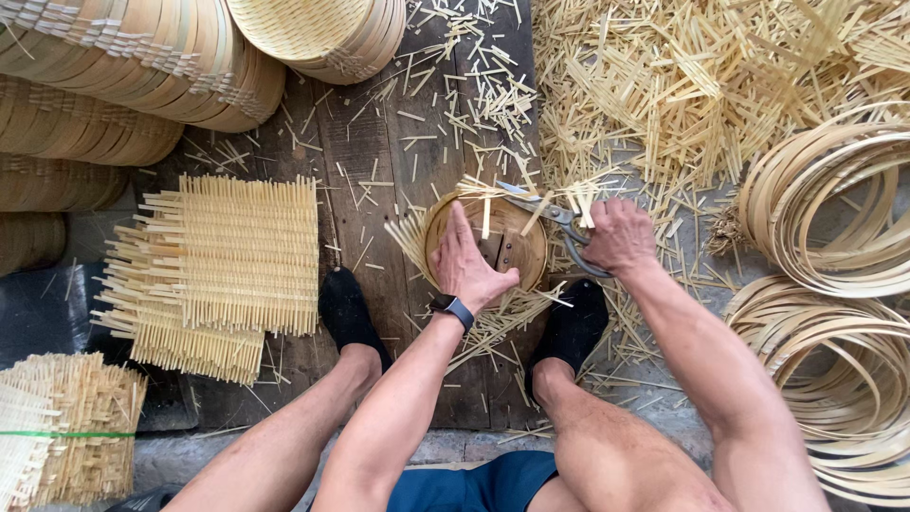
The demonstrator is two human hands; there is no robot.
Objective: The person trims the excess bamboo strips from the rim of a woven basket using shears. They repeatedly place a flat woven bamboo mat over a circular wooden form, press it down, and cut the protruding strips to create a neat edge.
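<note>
- Left hand [466,268] lies flat, fingers spread, pressing the round bamboo frame [485,245] onto the woven mat between the feet.
- Right hand [617,235] is clenched on the shears [548,216], blades at the frame's far rim.
- Risk: left fingertips sit near the blades (a slip could nick them).
- Risk: loose offcuts [664,85] underfoot may let the frame shift mid-cut.
</note>
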